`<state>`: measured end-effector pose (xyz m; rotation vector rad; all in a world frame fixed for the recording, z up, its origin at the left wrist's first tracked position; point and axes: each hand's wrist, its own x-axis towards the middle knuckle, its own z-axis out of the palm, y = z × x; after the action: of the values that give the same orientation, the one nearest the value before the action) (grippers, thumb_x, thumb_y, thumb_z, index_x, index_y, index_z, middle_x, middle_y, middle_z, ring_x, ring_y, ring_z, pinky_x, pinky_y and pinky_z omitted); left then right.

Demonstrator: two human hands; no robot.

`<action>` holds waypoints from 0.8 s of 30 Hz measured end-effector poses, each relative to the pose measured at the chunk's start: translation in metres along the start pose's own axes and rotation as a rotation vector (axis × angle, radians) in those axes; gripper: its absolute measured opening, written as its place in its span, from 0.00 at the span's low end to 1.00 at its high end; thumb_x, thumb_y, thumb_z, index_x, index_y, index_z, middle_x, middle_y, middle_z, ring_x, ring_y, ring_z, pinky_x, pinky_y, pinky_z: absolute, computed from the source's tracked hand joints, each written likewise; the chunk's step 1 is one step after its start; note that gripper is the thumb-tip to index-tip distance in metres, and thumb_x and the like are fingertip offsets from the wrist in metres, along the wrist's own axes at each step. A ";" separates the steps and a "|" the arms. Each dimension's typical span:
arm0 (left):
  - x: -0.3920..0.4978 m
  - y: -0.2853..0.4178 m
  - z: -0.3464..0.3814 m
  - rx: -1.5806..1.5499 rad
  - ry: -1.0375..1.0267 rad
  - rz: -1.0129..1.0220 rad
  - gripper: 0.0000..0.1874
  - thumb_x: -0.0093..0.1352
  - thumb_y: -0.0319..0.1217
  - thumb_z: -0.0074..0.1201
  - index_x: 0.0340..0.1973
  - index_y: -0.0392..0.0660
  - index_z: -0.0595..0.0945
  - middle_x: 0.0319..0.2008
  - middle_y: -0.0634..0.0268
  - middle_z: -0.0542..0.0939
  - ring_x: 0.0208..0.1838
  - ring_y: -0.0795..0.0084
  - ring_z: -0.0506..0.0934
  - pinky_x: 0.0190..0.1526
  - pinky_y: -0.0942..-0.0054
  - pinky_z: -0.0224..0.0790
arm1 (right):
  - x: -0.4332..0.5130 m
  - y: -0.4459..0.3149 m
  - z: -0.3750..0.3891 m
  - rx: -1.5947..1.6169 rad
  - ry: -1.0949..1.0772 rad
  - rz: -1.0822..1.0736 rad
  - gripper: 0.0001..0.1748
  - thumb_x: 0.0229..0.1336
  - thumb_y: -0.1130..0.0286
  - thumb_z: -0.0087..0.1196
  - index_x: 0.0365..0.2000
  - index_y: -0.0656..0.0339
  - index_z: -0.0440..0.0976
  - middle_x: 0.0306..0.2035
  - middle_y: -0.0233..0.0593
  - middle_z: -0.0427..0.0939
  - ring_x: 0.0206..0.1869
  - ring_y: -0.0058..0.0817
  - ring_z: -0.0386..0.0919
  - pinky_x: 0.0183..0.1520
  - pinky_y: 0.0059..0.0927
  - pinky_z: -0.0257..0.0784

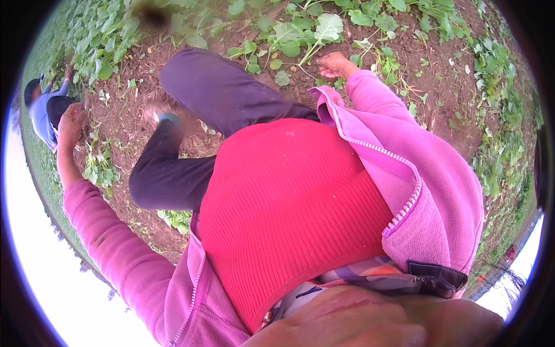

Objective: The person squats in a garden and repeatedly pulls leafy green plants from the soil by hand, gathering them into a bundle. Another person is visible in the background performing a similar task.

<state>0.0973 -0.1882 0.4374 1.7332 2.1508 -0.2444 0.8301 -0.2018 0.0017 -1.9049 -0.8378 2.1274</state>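
Note:
At the far left, my left hand (71, 123) is raised with its fingers loosely bent, and nothing shows in it. Below its wrist, a small heap of cut leafy greens (102, 167) lies on the soil. My right hand (336, 66) is low over the ground at upper right, fingers curled. Close by its fingertips stands a broad-leaved green plant (288, 39) with pale stems; whether the fingers grip a stem is hidden. More leafy stems (386, 65) are to the right of that hand.
My bent legs in dark trousers (217, 86) rest over brown soil (130, 108). A blurred foot (162, 116) is beside them. A co-worker (45, 108) stoops among dense leafy plants (93, 39) at far left. Another plant row (498, 108) runs along the right.

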 end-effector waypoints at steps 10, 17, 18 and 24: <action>-0.016 -0.025 0.030 0.164 -0.036 0.034 0.17 0.66 0.28 0.54 0.50 0.39 0.77 0.44 0.56 0.82 0.47 0.65 0.80 0.50 0.70 0.70 | 0.035 -0.012 0.113 -0.428 0.216 -0.078 0.21 0.54 0.62 0.59 0.41 0.70 0.74 0.35 0.51 0.80 0.36 0.40 0.82 0.36 0.38 0.78; 0.018 0.029 0.053 0.151 -0.007 0.195 0.19 0.68 0.33 0.53 0.54 0.42 0.76 0.43 0.54 0.82 0.45 0.62 0.81 0.48 0.67 0.71 | 0.052 -0.006 0.136 -0.585 0.711 -0.119 0.16 0.53 0.69 0.48 0.39 0.69 0.76 0.37 0.54 0.81 0.44 0.50 0.79 0.50 0.45 0.73; 0.023 0.037 0.058 0.135 0.000 0.185 0.18 0.68 0.32 0.53 0.53 0.42 0.76 0.42 0.53 0.82 0.44 0.61 0.81 0.47 0.66 0.71 | 0.056 -0.003 0.134 -0.552 0.739 -0.080 0.16 0.53 0.68 0.49 0.38 0.69 0.76 0.37 0.54 0.81 0.44 0.50 0.80 0.49 0.45 0.73; 0.046 0.079 0.083 -0.003 0.115 0.267 0.16 0.68 0.31 0.54 0.49 0.40 0.78 0.40 0.54 0.82 0.42 0.61 0.81 0.46 0.68 0.73 | 0.049 -0.003 0.129 -0.659 0.761 -0.128 0.14 0.52 0.64 0.52 0.28 0.64 0.81 0.36 0.53 0.81 0.42 0.49 0.80 0.46 0.42 0.76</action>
<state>0.1796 -0.1584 0.3509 2.0511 1.9634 -0.0720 0.6977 -0.2138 -0.0357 -2.5682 -1.4883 0.9217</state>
